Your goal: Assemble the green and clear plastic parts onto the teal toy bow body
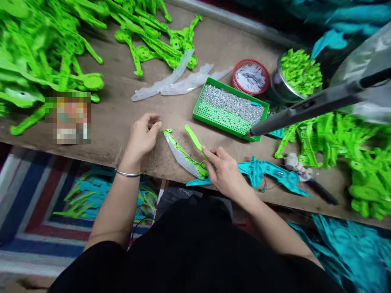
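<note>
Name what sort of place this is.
Likely an assembly workshop: green plastic parts are heaped on a brown workbench, a rectangular green plastic tray holds small silvery metal pieces, and the right hand holds a green plastic strip.

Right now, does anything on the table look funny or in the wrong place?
Maybe one: a small turquoise piece lies among the silvery bits in the green rectangular plastic tray. Its colour doesn't match theirs.

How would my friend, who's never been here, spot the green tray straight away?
Find the long brown table, then the person's right hand near its front edge. Just beyond that hand lies the green tray, holding lots of small silvery pieces. It is rectangular, while the red basket next to it is round.
</note>
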Demonstrator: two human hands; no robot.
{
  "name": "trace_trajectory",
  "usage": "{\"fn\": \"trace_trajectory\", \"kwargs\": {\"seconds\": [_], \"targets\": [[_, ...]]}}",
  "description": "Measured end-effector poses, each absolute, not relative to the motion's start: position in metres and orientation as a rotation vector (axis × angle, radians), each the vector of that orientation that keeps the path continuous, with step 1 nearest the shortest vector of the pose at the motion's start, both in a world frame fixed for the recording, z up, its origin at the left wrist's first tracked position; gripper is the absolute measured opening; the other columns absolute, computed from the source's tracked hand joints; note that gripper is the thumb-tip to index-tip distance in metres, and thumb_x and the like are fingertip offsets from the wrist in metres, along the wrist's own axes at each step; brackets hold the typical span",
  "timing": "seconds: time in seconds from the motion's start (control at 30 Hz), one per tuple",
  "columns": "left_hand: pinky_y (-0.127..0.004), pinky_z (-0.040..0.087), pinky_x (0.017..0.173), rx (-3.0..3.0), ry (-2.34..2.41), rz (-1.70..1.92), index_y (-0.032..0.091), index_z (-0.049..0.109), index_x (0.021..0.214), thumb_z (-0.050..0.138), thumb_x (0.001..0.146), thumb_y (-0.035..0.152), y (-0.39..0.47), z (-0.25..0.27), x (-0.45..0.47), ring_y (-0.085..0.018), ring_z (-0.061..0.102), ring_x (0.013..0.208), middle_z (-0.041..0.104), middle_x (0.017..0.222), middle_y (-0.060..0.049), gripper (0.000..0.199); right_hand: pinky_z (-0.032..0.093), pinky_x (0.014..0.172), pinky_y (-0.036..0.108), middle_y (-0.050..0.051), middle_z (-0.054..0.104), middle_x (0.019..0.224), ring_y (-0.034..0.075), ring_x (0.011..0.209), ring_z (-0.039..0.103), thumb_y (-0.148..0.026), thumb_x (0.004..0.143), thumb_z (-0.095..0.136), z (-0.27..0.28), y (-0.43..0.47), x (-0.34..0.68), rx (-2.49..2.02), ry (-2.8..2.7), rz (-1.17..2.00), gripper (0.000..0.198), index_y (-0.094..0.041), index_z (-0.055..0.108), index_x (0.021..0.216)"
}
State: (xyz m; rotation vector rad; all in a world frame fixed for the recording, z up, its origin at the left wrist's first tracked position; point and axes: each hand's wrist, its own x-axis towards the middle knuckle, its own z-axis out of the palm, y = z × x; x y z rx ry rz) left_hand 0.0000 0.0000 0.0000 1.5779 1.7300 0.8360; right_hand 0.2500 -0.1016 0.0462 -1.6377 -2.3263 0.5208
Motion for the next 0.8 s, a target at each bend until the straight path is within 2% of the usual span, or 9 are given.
{"fn": "trace_trajectory", "kwargs": {"seconds": [0.2, 0.4, 0.6, 0.8], "targets": [[-0.034, 0.055, 0.087, 1.499, 1.620, 0.916, 0.016, 0.067, 0.114, 0.060, 0.083, 0.026, -0.005, -0.017, 0.003, -0.020, 0.070, 0.094, 0.075, 0.106, -0.009, 0.033, 0.054, 0.077, 0.034, 0.011, 0.066, 0.093, 0.021, 0.084, 0.062, -0.020, 0.098, 0.047, 0.037, -0.103, 0.237, -1.619, -2.301, 0.557, 0.038, -0.012, 0.064, 0.131], [-0.037, 0.056, 0.087, 1.412, 1.561, 0.926, 0.015, 0.067, 0.115, 0.057, 0.086, 0.023, -0.007, -0.023, 0.001, -0.022, 0.072, 0.093, 0.076, 0.102, -0.011, 0.031, 0.053, 0.078, 0.035, 0.012, 0.067, 0.096, 0.022, 0.086, 0.062, -0.021, 0.098, 0.048, 0.033, -0.103, 0.222, -1.570, -2.322, 0.534, 0.038, -0.013, 0.064, 0.132], [-0.035, 0.057, 0.084, 1.353, 1.534, 0.925, 0.016, 0.067, 0.115, 0.055, 0.088, 0.024, -0.006, -0.023, -0.001, -0.020, 0.072, 0.090, 0.077, 0.101, -0.010, 0.030, 0.054, 0.078, 0.036, 0.012, 0.067, 0.097, 0.023, 0.087, 0.062, -0.021, 0.098, 0.048, 0.031, -0.099, 0.210, -1.582, -2.359, 0.612, 0.039, -0.013, 0.064, 0.132], [-0.031, 0.056, 0.076, 1.382, 1.563, 0.924, 0.015, 0.069, 0.112, 0.069, 0.078, 0.027, -0.004, -0.023, 0.001, -0.018, 0.071, 0.082, 0.077, 0.094, -0.008, 0.036, 0.053, 0.082, 0.036, 0.012, 0.067, 0.099, 0.024, 0.090, 0.062, -0.021, 0.099, 0.047, 0.031, -0.098, 0.203, -1.648, -2.395, 0.667, 0.039, -0.014, 0.063, 0.134]]}}
